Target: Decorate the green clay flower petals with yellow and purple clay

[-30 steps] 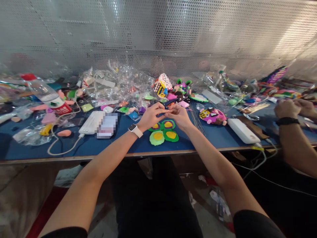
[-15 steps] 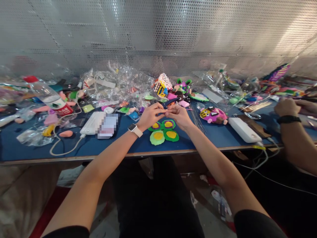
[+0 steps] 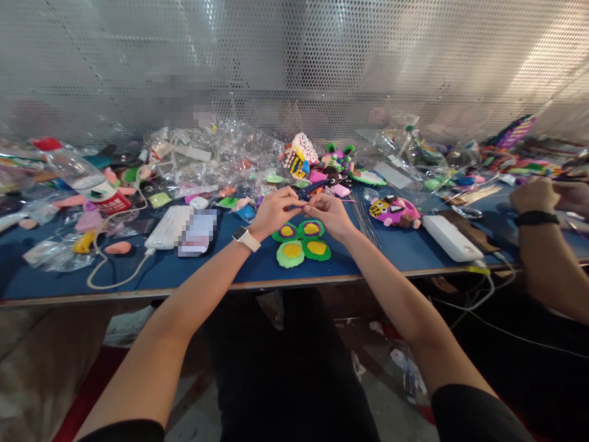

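Note:
My left hand and my right hand meet fingertip to fingertip over the blue table. Both are closed in a pinch, and whatever lies between the fingers is too small to make out. Just below them a butterfly-like clay shape lies flat, with green lobes and yellow middles; purple rings edge the yellow on its upper lobes. Behind my fingers rests a dark blue piece, partly hidden. Thin wires lie to the right of my right hand.
Left stand a bottle with a red cap, a white power bank and a phone. On the right are a pink clay figure, another white power bank and a co-worker's hand. Plastic bags pile along the back.
My hands stay pinched together, with the fingers shifted slightly. The whole view has moved a little, so things appear slightly further left and higher.

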Available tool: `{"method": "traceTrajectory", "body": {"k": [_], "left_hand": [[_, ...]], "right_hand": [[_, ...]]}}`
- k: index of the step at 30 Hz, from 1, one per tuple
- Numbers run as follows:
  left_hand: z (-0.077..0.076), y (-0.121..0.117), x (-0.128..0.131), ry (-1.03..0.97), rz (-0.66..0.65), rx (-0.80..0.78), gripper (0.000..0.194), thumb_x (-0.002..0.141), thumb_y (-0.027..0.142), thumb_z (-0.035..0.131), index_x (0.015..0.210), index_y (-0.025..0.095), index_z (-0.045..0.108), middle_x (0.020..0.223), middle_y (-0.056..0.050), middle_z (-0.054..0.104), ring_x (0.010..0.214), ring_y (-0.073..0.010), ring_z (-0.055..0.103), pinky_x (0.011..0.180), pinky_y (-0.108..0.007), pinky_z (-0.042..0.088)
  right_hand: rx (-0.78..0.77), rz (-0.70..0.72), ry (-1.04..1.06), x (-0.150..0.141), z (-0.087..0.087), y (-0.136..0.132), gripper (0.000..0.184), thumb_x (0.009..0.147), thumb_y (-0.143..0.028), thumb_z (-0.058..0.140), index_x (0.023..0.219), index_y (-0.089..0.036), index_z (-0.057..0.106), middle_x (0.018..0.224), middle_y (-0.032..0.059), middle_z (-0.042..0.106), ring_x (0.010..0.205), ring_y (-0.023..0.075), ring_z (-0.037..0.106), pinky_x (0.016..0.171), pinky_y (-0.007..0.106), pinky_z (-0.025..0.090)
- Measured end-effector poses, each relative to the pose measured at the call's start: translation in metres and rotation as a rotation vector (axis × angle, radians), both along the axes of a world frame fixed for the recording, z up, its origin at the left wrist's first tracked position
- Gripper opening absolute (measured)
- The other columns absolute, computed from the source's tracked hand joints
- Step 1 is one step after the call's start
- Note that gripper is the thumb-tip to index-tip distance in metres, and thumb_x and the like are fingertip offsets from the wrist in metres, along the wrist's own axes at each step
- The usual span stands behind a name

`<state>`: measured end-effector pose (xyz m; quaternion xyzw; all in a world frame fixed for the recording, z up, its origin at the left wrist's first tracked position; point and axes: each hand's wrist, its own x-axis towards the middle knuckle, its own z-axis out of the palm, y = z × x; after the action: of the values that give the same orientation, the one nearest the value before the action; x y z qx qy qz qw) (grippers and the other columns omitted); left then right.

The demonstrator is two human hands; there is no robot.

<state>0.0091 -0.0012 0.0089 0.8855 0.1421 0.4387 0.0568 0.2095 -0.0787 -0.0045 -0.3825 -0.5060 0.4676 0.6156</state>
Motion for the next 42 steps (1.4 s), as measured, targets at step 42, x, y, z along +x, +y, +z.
{"method": "traceTrajectory", "body": {"k": [42], "left_hand": [[0.007, 0.003, -0.001, 0.018, -0.098, -0.222, 0.024, 0.103, 0.043, 0.08, 0.112, 0.022, 0.087, 0.101, -0.007, 0.081, 0.082, -0.0178, 0.073, 0.077, -0.032, 0.058]], "right_hand": [[0.042, -0.03, -0.042, 0.011, -0.003, 0.003, 0.057, 0.058, -0.054, 0.11, 0.082, -0.024, 0.068, 0.086, 0.0012, 0.079, 0.079, 0.0172, 0.074, 0.077, 0.033, 0.063]]}}
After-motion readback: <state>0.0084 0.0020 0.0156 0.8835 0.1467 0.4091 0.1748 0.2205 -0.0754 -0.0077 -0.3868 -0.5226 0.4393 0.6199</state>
